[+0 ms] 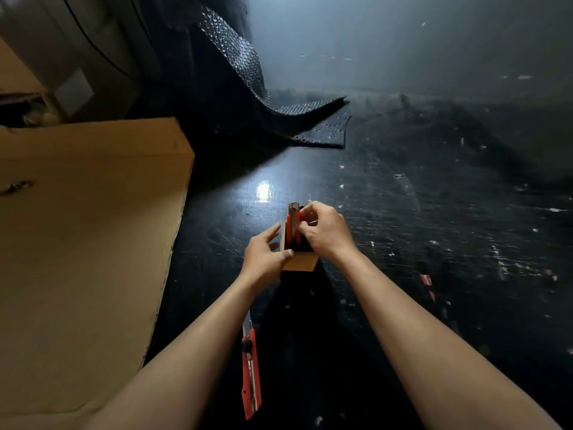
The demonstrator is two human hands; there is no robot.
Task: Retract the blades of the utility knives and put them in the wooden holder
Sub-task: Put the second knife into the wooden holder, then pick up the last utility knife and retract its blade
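Note:
A small wooden holder (pixel 302 264) stands on the dark table in the middle of the view. Red utility knives (pixel 291 226) stand upright in it, metal tips up. My right hand (pixel 325 229) is closed on the top of one of these knives, at the holder's right side. My left hand (pixel 263 254) touches the holder's left side, thumb pressed on its front rim and fingers spread. Another red utility knife (pixel 250 367) lies flat on the table between my forearms, its blade sticking out toward the holder.
A large cardboard box (pixel 83 231) fills the left side, close to my left arm. A sheet of bubble wrap (pixel 279 113) hangs and lies at the back. The scratched black table (pixel 434 212) carries small scraps, including a red-white bit (pixel 425 279).

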